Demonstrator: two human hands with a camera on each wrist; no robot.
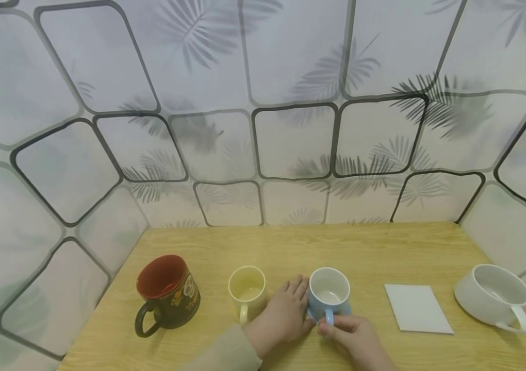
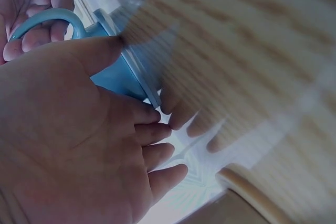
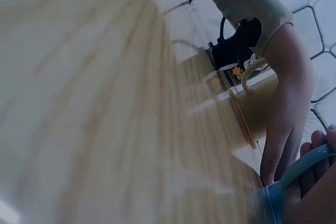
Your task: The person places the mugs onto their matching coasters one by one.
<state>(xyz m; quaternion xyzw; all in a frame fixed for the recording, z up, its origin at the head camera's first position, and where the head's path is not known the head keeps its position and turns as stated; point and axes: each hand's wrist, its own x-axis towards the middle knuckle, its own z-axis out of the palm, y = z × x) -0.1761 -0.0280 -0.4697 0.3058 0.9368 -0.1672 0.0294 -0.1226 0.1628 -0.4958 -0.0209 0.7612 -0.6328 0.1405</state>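
Observation:
A small light-blue mug (image 1: 317, 306) with a white inside stands upright on a blue coaster (image 1: 348, 310), its handle toward me. My right hand (image 1: 355, 336) grips that handle (image 2: 50, 15), fingers curled through the loop in the left wrist view. Left of the mug, my left hand (image 1: 285, 312) lies low over the table with its fingers stretched out side by side. Its thumb tip (image 2: 111, 48) is right at the coaster's rim, and the fingertips are alongside. A yellow mug (image 1: 249, 296) stands just left of the left hand, partly behind the wrist.
A large dark mug (image 1: 181, 304) with a red inside and flower decoration stands at the left of the wooden table (image 1: 226, 242). On the right lie a white square tile (image 1: 418, 309) and, beyond it, a wide white cup (image 1: 481, 301). A patterned wall (image 1: 291, 139) closes off the back.

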